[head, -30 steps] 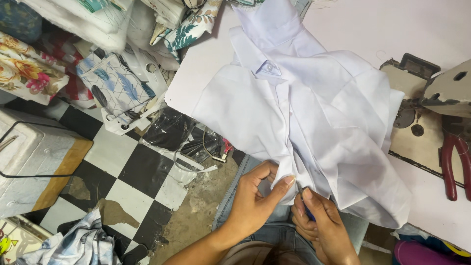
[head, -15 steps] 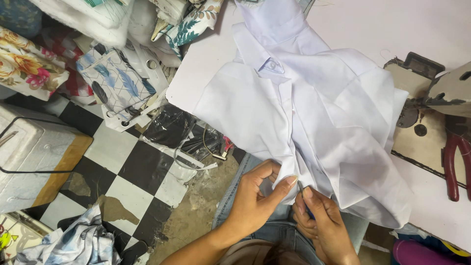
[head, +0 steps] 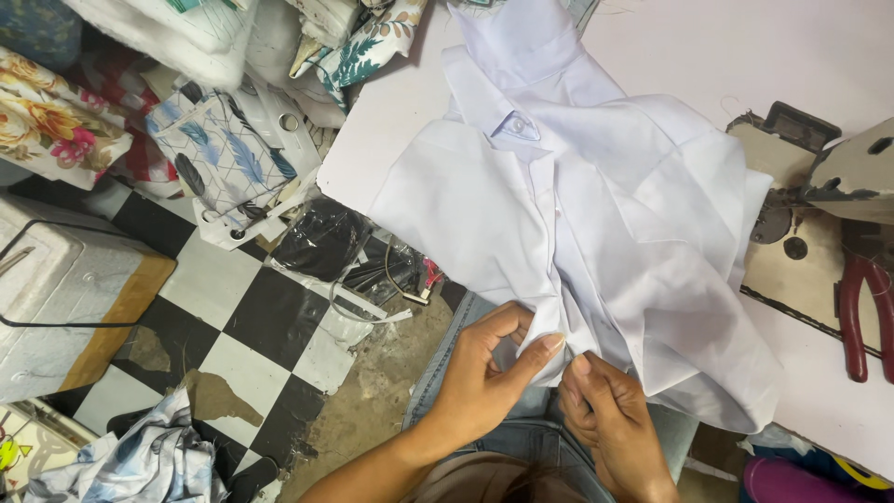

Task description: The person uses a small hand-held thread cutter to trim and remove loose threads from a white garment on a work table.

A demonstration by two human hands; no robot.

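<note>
White worktop (head: 819,84) carries a white shirt (head: 596,214), which we find spread across it and hanging over the near edge. Our left hand (head: 489,373) pinches the shirt's hem, fingers together; our right hand (head: 605,419) grips it just beside, fingers closed. Red pliers (head: 861,312) lie by the right edge.

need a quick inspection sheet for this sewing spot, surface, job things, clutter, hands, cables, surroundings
surface: pale table, bare along its far side
job's things: white shirt spread on the table, lower edge hanging over the near edge
clutter: red-handled pliers beside the sewing machine
grippers: left hand and right hand both pinch the shirt's lower edge
cables: thin dark wire across the white foam box
surroundings: checkered floor, printed fabric pile, black plastic bag
</note>
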